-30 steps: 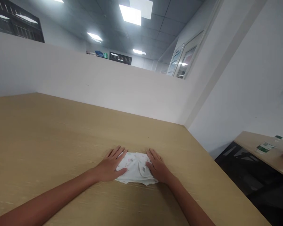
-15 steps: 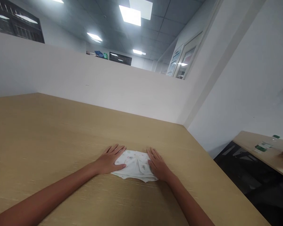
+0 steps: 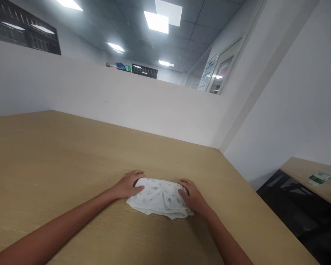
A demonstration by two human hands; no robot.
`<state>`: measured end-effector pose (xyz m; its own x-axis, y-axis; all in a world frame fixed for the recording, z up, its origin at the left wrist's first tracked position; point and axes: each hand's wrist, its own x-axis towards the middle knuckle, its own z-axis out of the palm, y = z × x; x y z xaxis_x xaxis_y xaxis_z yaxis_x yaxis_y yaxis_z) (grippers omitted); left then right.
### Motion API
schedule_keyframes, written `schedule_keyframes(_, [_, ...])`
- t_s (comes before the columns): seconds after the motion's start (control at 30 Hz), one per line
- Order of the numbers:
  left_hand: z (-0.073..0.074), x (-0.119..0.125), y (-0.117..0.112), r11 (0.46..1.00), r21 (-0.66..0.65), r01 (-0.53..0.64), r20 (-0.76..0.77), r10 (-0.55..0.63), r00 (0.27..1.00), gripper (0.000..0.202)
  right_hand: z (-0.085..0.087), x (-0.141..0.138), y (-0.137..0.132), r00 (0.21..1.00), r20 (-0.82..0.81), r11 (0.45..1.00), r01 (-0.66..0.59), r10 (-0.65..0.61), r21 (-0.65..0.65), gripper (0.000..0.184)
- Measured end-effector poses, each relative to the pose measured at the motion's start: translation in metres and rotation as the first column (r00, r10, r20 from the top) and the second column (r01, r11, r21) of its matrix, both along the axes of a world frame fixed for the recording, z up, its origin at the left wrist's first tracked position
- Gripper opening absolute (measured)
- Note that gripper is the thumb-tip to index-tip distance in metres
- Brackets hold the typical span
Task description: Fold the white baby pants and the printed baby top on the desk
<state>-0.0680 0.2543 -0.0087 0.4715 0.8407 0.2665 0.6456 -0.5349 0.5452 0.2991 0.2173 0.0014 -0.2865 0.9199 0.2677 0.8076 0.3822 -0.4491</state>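
Note:
A folded white cloth (image 3: 160, 197) with small printed figures lies on the wooden table in front of me, its layered near edge wavy. I cannot tell whether it is a garment. At its left side my left hand (image 3: 130, 185) grips it, thumb on top and fingers curled round the far left corner. My right hand (image 3: 191, 195) holds the right side the same way, with the thumb on the print and the fingers bent over the far right corner. The fingertips of both hands are partly hidden. A raised crease runs down the cloth's middle.
The light wooden table (image 3: 85, 147) reaches back to a low white partition (image 3: 132, 103). A white wall rises along the right. Beyond the table's right edge is a second, smaller table (image 3: 298, 167) bearing a clear plastic bottle (image 3: 320, 177) with a green label.
Both hands have gone from lying flat with fingers spread to curling round the cloth's sides. More of the cloth shows now, its far edge looks rounded and its near layers are fanned out.

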Motion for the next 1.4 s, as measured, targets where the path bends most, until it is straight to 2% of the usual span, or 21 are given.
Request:
schedule_keyframes(0.07, [0.008,0.000,-0.003,0.999,0.006,0.043,0.054,-0.043,0.998,0.032,0.009,-0.002,-0.005,0.999,-0.033,1.000,-0.012,0.012,-0.006,0.036])
schedule_keyframes(0.17, [0.022,0.001,-0.011,1.000,-0.016,0.024,0.075,-0.023,0.997,0.018,0.023,-0.006,-0.012,0.998,-0.051,0.999,-0.022,0.020,-0.038,0.023])
schedule_keyframes(0.3, [0.035,0.004,-0.023,0.996,-0.085,-0.016,0.080,0.023,0.997,0.016,0.036,-0.008,-0.017,0.997,-0.078,0.996,-0.022,0.015,-0.090,0.012])
schedule_keyframes(0.47, [0.037,0.006,-0.026,0.994,-0.094,-0.050,0.078,0.057,0.995,0.012,0.044,-0.012,-0.020,0.997,-0.080,0.999,0.001,-0.005,-0.050,0.010])
schedule_keyframes(0.57, [0.041,0.006,-0.023,0.990,0.039,-0.134,0.174,0.125,0.977,0.014,0.050,-0.018,-0.022,0.990,-0.110,0.985,0.099,-0.083,0.143,0.014])
schedule_keyframes(0.63, [0.046,0.004,-0.022,0.964,0.202,-0.175,0.265,0.118,0.957,0.013,0.056,-0.020,-0.024,0.982,-0.165,0.939,0.139,-0.090,0.315,0.017])
schedule_keyframes(0.7, [0.052,0.001,-0.021,0.923,0.354,-0.152,0.285,0.048,0.957,0.009,0.062,-0.019,-0.028,0.985,-0.170,0.905,0.085,-0.014,0.416,0.014])
schedule_keyframes(0.73, [0.054,-0.001,-0.020,0.907,0.407,-0.111,0.246,0.008,0.969,0.006,0.065,-0.018,-0.030,0.989,-0.139,0.908,0.021,0.041,0.419,0.012])
schedule_keyframes(0.8, [0.054,-0.005,-0.019,0.900,0.435,0.020,0.104,-0.072,0.992,0.008,0.069,-0.014,-0.033,0.989,-0.044,0.934,-0.118,0.141,0.338,0.008])
schedule_keyframes(0.9, [0.052,-0.009,-0.020,0.915,0.327,0.235,-0.110,-0.210,0.972,0.018,0.072,-0.009,-0.037,0.972,0.078,0.965,-0.232,0.224,0.120,0.011])
schedule_keyframes(1.0, [0.051,-0.011,-0.024,0.912,0.194,0.361,-0.202,-0.323,0.924,0.022,0.074,-0.010,-0.041,0.961,0.132,0.970,-0.239,0.243,-0.049,0.017])
schedule_keyframes(1.13, [0.055,-0.012,-0.031,0.877,0.079,0.475,-0.202,-0.452,0.869,0.019,0.082,-0.009,-0.051,0.956,0.135,0.944,-0.223,0.261,-0.243,0.021])
schedule_keyframes(1.2, [0.056,-0.010,-0.033,0.879,0.094,0.468,-0.186,-0.446,0.875,0.029,0.087,-0.008,-0.056,0.954,0.093,0.903,-0.234,0.284,-0.359,0.016])
schedule_keyframes(1.27, [0.056,-0.007,-0.034,0.910,0.174,0.376,-0.153,-0.352,0.924,0.031,0.090,-0.008,-0.057,0.952,0.018,0.871,-0.272,0.305,-0.409,0.013])
schedule_keyframes(1.33, [0.054,-0.001,-0.034,0.932,0.270,0.243,-0.088,-0.227,0.970,0.026,0.088,-0.012,-0.055,0.953,-0.067,0.902,-0.301,0.295,-0.308,0.018])
schedule_keyframes(1.4, [0.048,0.008,-0.034,0.935,0.321,0.151,-0.040,-0.146,0.989,0.026,0.077,-0.019,-0.048,0.963,-0.134,0.963,-0.250,0.236,-0.102,0.028])
